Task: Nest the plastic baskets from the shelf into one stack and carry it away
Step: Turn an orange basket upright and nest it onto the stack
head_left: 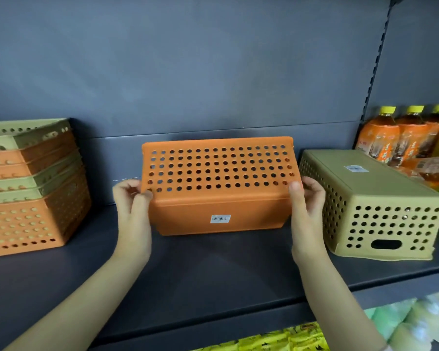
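Observation:
An orange perforated plastic basket is tipped on the dark shelf, its solid base with a barcode label facing me. My left hand grips its left end and my right hand grips its right end. A nested stack of orange and beige baskets stands at the left. A single beige basket lies upside down at the right, a label on its base.
Orange drink bottles with yellow caps stand behind the beige basket at the far right. A slotted shelf upright runs up the back panel. Packaged goods fill the shelf below.

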